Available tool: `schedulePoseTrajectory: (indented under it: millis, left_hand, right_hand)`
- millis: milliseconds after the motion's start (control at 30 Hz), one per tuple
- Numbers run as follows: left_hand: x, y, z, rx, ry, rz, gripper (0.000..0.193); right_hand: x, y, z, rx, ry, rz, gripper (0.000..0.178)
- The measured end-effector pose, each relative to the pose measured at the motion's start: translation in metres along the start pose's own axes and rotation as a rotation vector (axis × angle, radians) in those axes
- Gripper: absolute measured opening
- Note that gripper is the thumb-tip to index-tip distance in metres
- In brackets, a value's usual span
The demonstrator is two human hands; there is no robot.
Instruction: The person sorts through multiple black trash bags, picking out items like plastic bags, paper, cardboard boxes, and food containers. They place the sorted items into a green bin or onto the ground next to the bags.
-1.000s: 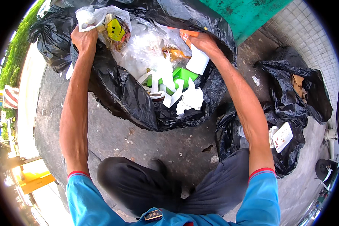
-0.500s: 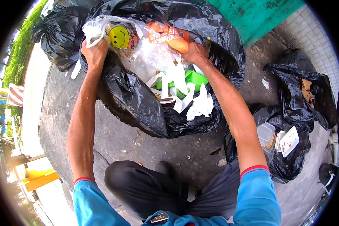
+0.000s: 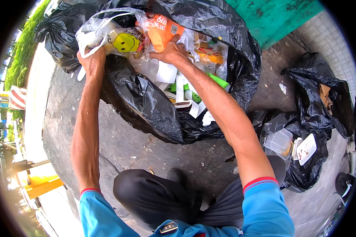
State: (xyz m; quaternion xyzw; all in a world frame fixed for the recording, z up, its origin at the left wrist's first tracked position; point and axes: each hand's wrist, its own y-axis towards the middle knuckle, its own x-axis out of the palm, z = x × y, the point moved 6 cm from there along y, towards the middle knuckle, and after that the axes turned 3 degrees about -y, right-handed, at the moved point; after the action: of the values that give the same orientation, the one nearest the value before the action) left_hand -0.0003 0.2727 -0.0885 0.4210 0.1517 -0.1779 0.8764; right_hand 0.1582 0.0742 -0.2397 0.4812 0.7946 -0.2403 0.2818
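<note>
In the head view, the left hand (image 3: 93, 61) is curled narrow around the gathered white edge of a clear plastic carrier bag (image 3: 85, 37), whose loop handle arches above the knuckles. A yellow smiley-face wrapper (image 3: 126, 42) shows through the film, just right of that hand. The right hand (image 3: 170, 51) is partly open, thumb and fingers parted at the lower end of an orange printed packet (image 3: 156, 29), which they touch; how firmly they grip it cannot be told. The packet lies against the carrier bag's right side, over the mouth of a large black garbage bag (image 3: 146, 102); whether it is inside the clear film is unclear.

The left fingertips are hidden behind the bunched plastic. The right forearm covers part of the garbage bag's contents, including some of a bright green container (image 3: 218, 81). White paper strips (image 3: 180, 89) overlap below the right wrist, and the deeper rubbish is hard to make out. The garbage bag's far side is cut off by the upper edge.
</note>
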Motion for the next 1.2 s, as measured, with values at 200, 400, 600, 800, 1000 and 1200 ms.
schedulePoseTrajectory:
  millis: [200,400,600,800,1000,1200]
  left_hand:
    - [-0.017,-0.015,0.000,-0.095,-0.157,0.046,0.025]
    - [-0.019,-0.015,-0.001,-0.270,-0.317,0.109,0.025]
    - [-0.032,-0.013,0.015,-0.180,-0.380,0.123,0.026]
    - [0.005,-0.037,0.057,-0.083,-0.237,-0.103,0.024]
    - [0.049,-0.080,0.044,-0.200,-0.150,-0.277,0.028]
    - [0.053,-0.103,0.071,-0.196,-0.099,-0.368,0.027]
  right_hand:
    - [0.000,0.011,-0.001,0.290,0.300,0.162,0.111]
    - [-0.030,0.003,0.036,0.243,0.444,0.021,0.039]
    - [-0.132,-0.042,0.021,0.131,0.724,-0.346,0.026]
    - [-0.218,-0.031,0.072,-0.051,0.401,-0.117,0.028]
    - [-0.192,-0.023,0.145,-0.119,-0.101,-0.136,0.047]
    - [-0.204,-0.038,0.119,0.015,-0.090,-0.139,0.057]
